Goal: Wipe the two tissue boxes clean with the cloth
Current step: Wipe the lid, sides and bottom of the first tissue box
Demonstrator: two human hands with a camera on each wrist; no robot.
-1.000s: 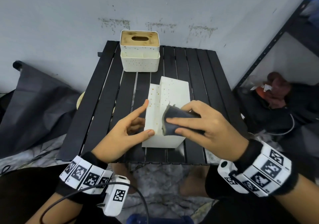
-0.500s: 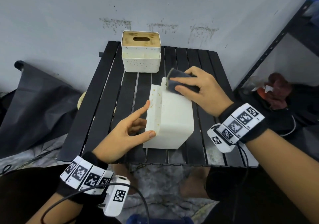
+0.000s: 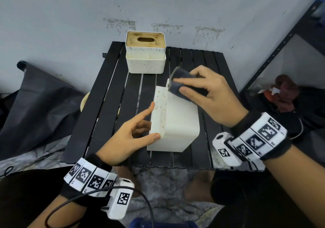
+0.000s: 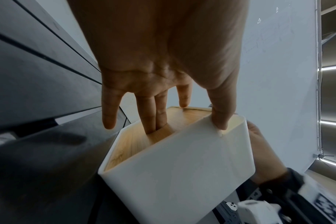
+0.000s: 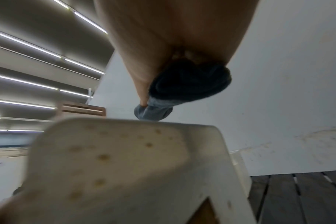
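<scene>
A white tissue box (image 3: 177, 122) lies on its side in the middle of the black slatted table (image 3: 109, 104), with brown specks on its left strip. My right hand (image 3: 191, 90) grips a folded dark cloth (image 3: 179, 85) and presses it on the box's far end. In the right wrist view the cloth (image 5: 190, 84) sits just past the speckled box (image 5: 125, 166). My left hand (image 3: 146, 124) steadies the box, straight fingers (image 4: 153, 115) on its wooden lid and the thumb on the near edge. The second box (image 3: 146, 59), speckled with a stained wooden lid, stands upright at the back.
A grey stained wall runs behind the table. A dark metal shelf rack (image 3: 274, 55) stands at the right, with a reddish-brown bundle (image 3: 284, 90) inside. A black bag (image 3: 35, 96) lies to the left of the table. A pale round object (image 3: 85, 101) shows under the table's left edge.
My right hand has swept the cloth from the box's near end up to its far end. The left hand and both boxes have stayed in place.
</scene>
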